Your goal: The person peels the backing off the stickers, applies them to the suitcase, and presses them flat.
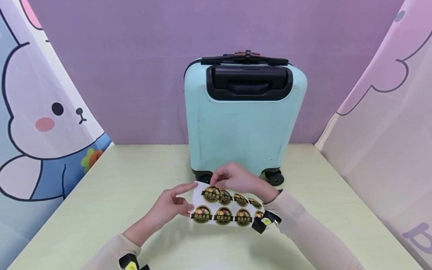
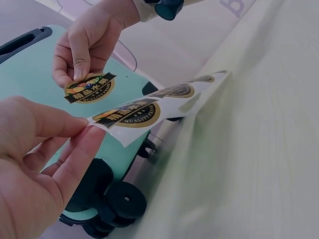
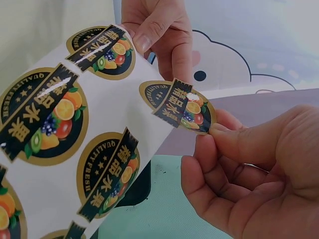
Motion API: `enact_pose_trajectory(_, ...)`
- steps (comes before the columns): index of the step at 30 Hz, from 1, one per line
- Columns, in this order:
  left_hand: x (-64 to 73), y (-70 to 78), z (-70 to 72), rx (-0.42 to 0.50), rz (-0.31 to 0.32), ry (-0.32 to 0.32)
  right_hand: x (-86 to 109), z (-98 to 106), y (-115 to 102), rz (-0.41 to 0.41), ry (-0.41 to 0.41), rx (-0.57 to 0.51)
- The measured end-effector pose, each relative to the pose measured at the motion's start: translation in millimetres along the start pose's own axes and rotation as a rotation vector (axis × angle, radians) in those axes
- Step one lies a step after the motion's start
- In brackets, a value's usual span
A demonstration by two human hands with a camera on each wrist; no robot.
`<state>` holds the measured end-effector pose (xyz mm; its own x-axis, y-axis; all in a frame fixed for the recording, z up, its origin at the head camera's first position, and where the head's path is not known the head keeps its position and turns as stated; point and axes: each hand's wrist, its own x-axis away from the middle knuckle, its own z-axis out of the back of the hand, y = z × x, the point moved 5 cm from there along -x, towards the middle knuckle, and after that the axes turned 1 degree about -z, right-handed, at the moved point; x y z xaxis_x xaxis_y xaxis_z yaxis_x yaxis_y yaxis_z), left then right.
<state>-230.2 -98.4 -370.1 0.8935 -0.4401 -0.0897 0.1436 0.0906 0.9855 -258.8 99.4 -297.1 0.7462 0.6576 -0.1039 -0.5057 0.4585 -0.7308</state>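
My left hand (image 1: pixel 165 206) pinches the left edge of a white sheet of stickers (image 1: pixel 198 190) between thumb and fingers, above the table. Round black-and-gold stickers with fruit pictures and "QUALITY FRESH" lettering sit on it in two rows. Between thumb and index finger, my right hand (image 1: pixel 237 178) grips one loose sticker (image 3: pixel 187 107) by its edge. In the left wrist view, that sticker (image 2: pixel 92 88) is apart from the sheet. Just behind both hands stands a mint-green suitcase (image 1: pixel 243 135), upright, with its black handle recess facing me.
Black wheels (image 1: pixel 275 177) at the suitcase's base rest on the pale table (image 1: pixel 141 161). A purple backdrop (image 1: pixel 135 75) hangs behind it. Cartoon-printed cloths flank the table, a rabbit print (image 1: pixel 50 93) on the left. Both wrists wear small black devices (image 1: pixel 129 262).
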Motion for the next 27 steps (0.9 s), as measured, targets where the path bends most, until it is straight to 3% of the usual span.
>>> enact_pose_trajectory(11,1.9,-5.3,2.4,0.014,0.001,0.002,3.0,2,1,-0.001,-0.001,-0.066)
enact_pose_trajectory(27,0.1,-29.2,12.3,0.026,0.054,0.008,8.3,7,5,-0.024,0.008,-0.100)
